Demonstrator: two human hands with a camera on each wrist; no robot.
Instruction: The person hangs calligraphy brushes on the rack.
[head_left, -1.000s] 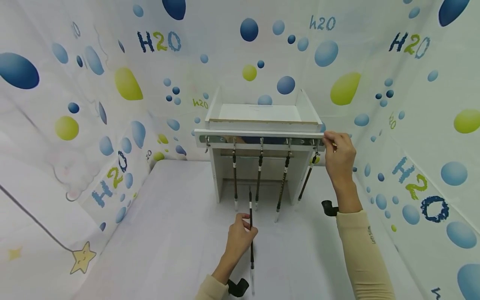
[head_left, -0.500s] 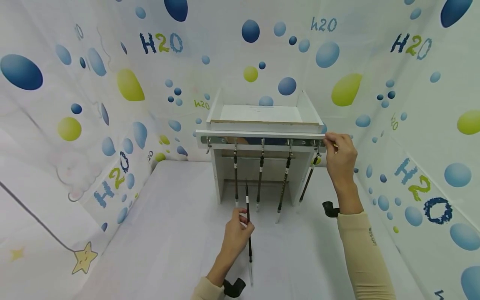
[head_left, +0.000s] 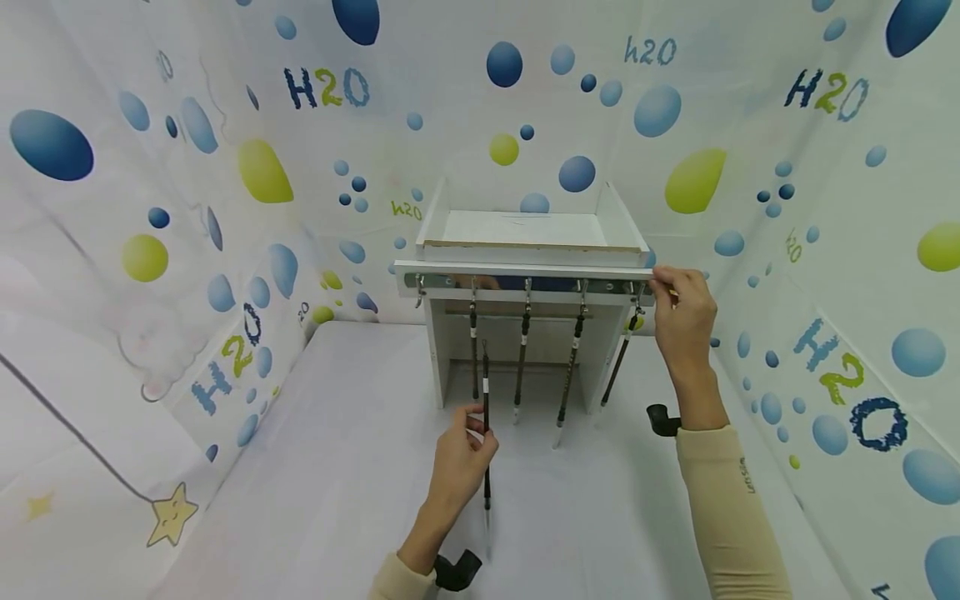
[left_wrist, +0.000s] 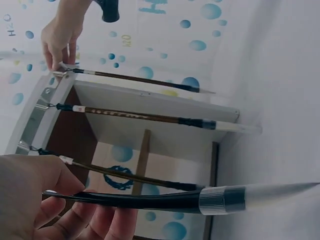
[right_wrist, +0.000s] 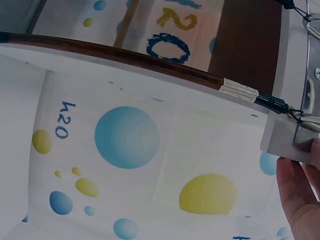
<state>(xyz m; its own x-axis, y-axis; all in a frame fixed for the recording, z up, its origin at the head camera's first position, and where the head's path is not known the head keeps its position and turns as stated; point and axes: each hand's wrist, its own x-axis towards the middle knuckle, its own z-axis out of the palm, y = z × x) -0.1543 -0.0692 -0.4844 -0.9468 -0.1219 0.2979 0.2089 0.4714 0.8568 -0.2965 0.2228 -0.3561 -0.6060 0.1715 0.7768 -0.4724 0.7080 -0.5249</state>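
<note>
My left hand pinches a dark-handled calligraphy brush between thumb and fingers. The brush stands nearly upright, white bristles down and hanging loop up, in front of the rack. In the left wrist view the held brush shows a silver and black ferrule and a pale pointed tip. My right hand grips the right end of the hook rail on the white shelf. Several brushes hang by loops from the rail's metal hooks. The leftmost hook carries no brush.
The white shelf unit stands on a white-covered table, with an open tray top. A curtain printed with blue and green drops surrounds it. Dark wrist-worn devices sit at both cuffs.
My left hand has carried the brush up and to the left, towards the left side of the rail. The right hand stays on the rail's end.
</note>
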